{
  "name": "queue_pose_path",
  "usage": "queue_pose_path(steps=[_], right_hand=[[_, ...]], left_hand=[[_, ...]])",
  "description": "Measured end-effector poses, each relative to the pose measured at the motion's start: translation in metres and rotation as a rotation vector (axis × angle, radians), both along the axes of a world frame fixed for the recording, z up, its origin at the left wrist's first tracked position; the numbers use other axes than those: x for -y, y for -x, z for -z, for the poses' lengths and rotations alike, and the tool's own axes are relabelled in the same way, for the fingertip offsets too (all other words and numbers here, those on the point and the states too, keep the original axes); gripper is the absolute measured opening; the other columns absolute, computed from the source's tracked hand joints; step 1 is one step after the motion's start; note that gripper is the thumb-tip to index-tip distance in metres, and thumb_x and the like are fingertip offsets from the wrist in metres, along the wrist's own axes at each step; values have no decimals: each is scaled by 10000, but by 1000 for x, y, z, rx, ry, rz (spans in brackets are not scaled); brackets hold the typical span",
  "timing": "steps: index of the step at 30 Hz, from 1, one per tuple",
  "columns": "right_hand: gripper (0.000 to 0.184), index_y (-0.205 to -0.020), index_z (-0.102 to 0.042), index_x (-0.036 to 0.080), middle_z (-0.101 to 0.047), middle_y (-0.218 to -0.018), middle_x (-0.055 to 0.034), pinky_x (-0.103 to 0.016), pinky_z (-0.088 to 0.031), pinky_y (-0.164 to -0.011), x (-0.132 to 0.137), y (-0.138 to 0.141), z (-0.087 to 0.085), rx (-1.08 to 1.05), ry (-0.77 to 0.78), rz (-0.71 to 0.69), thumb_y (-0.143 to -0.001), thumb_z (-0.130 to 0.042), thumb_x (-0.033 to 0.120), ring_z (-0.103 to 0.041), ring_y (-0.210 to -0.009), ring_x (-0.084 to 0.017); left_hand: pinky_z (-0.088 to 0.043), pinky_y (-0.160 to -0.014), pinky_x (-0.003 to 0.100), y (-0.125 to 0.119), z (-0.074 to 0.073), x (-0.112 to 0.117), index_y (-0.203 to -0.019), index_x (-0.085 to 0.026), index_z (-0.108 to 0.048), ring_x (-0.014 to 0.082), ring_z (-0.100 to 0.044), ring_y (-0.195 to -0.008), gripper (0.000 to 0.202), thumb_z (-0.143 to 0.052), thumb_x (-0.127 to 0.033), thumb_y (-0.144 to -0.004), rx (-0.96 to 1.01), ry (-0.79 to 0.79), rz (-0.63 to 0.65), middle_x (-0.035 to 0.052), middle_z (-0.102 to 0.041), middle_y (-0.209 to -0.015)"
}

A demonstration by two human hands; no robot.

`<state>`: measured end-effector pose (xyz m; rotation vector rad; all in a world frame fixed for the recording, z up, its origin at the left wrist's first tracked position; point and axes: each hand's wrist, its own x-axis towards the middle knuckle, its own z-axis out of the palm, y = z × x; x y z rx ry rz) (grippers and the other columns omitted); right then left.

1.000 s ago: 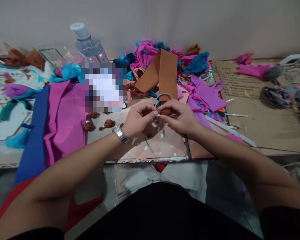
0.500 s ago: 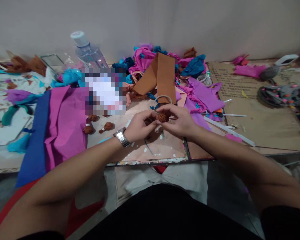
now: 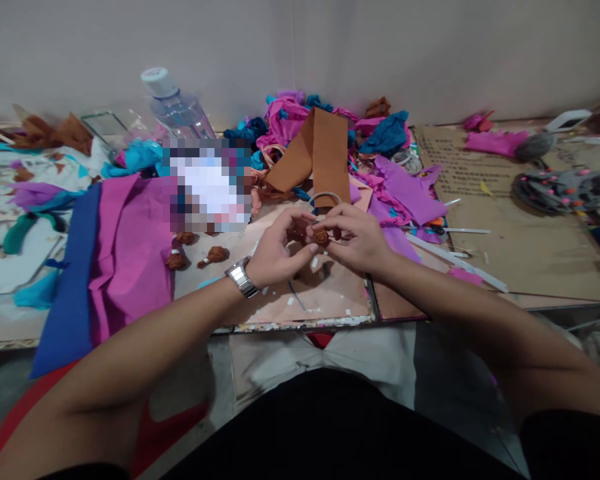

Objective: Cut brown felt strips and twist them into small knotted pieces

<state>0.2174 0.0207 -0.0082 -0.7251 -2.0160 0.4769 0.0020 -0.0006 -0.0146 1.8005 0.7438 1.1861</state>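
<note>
Centrally, just above the near part of the worktable (image 3: 260, 303), a small brown paper rosette (image 3: 321, 238) sits at the fingertips of both hands. Its coiled face is turned up toward the wearer. Right hand (image 3: 360, 240): thumb below and fingers above, closed together on the right side of the rosette, which lies at the very tips, well clear of the palm. Left hand (image 3: 275, 252): fingers curled, thumb tip just beside the rosette's left lower edge. Space shows between thumb and fingers; cannot tell whether this hand is clamped on any part of it. Metal watch (image 3: 241, 277) on the left wrist.

Pale ring (image 3: 325, 197) just beyond the fingers, partly hidden by them; what bears it is unclear. Past that, a broad folded brown strip (image 3: 330, 150) leans over a heap of crumpled pink and blue paper (image 3: 287, 120).

Left of the left hand, near the watch, one brown bundle with a white band (image 3: 217, 254) lies on its side; a second banded bundle (image 3: 175, 260) lies near the edge of a pink sheet (image 3: 130, 247). Blue sheet (image 3: 67, 287) along the pink one's left side. Capped clear bottle (image 3: 175, 110) tilted at the back. Right: thin white sticks (image 3: 465, 267) and printed cardboard (image 3: 505, 247).
</note>
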Motion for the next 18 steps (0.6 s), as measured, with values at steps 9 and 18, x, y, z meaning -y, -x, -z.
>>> queue_pose_path(steps=[9, 18], right_hand=[[257, -1112, -794, 218, -753, -916, -34, -275, -484, -655, 3, -2, -3, 46, 39, -11, -861, -746, 193, -645, -726, -145], [212, -1087, -796, 199, -727, -854, -23, -254, -446, -617, 3, -2, -6, 29, 72, 19, -879, -768, 231, -604, -685, -128]], left_hand=[[-578, -812, 295, 0, 2, 1, -1224, -223, -570, 146, -642, -882, 431, -793, -374, -888, -13, 62, -43, 51, -650, -1026], [-570, -810, 295, 1, -1, 0, -1138, -207, -605, 147, -647, -890, 342, -759, -407, -908, -38, 26, -109, 55, -657, -1036]])
